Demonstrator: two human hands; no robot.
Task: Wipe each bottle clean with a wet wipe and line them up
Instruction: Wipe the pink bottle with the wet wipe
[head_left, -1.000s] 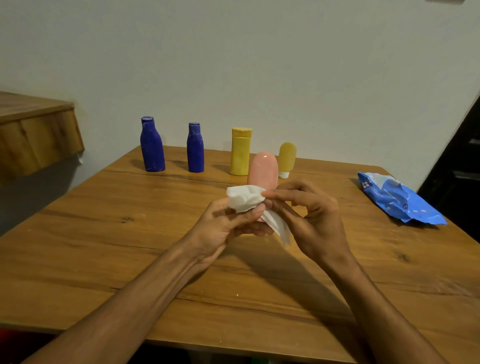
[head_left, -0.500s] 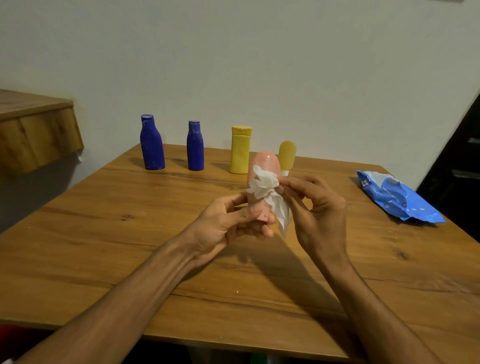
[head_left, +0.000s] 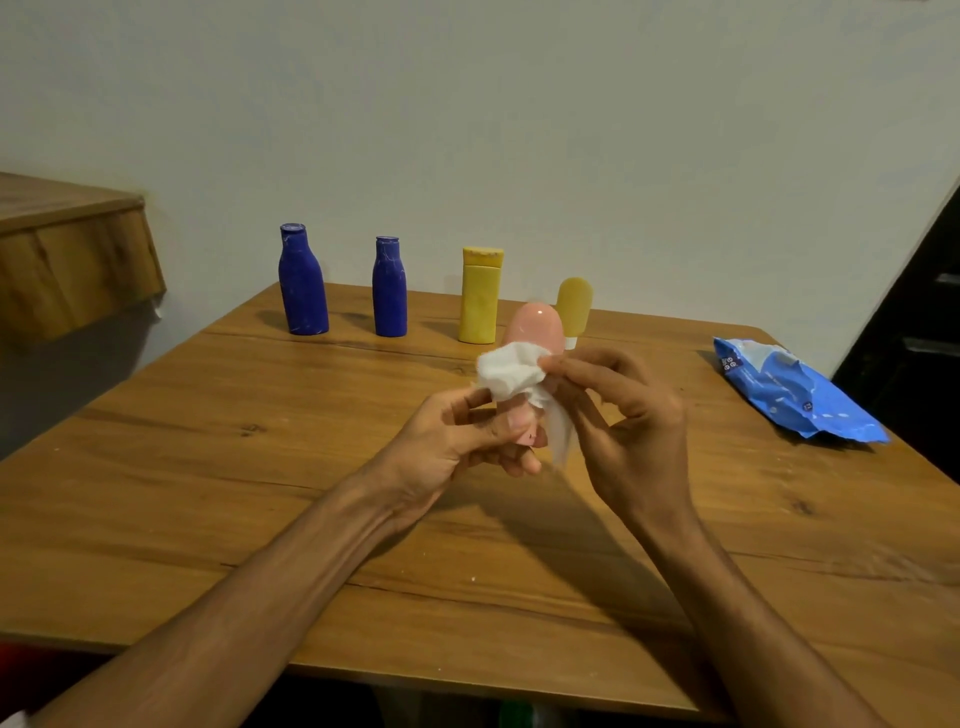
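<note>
Four bottles (head_left: 389, 291) are standing lined up far back on the surface (head_left: 208, 493); the left grip (head_left: 452, 441) is clutching the pink bottle (head_left: 537, 322) by its base, mid-air; the right grip (head_left: 634, 415) is pinching the wipe (head_left: 506, 369) round it, wiping; next it likely needs standing beside them.

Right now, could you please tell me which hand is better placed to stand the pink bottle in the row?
Probably the left hand: it grips the pink bottle by its lower end, while the right hand pinches the wet wipe against it.
</note>
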